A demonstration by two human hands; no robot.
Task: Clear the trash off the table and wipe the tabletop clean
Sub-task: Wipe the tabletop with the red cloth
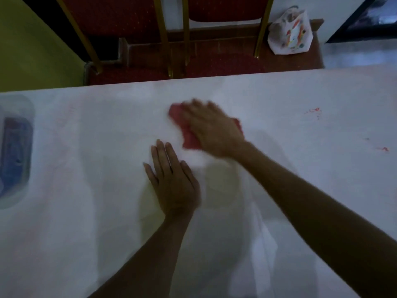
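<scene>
The right hand (211, 127), grip wide, presses a red cloth (190, 139) on the white desk (300, 168); the left hand (174, 179), grip wide, lies flat nearer. The far bag (290, 32) has print too blurred to read.

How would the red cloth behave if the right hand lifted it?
Probably floppy: the cloth lies crumpled and uneven under the right hand, flat on the table. Likely light: it looks thin and is mostly covered by one hand. It may drape or bunch when lifted; blur hides its texture.
</scene>
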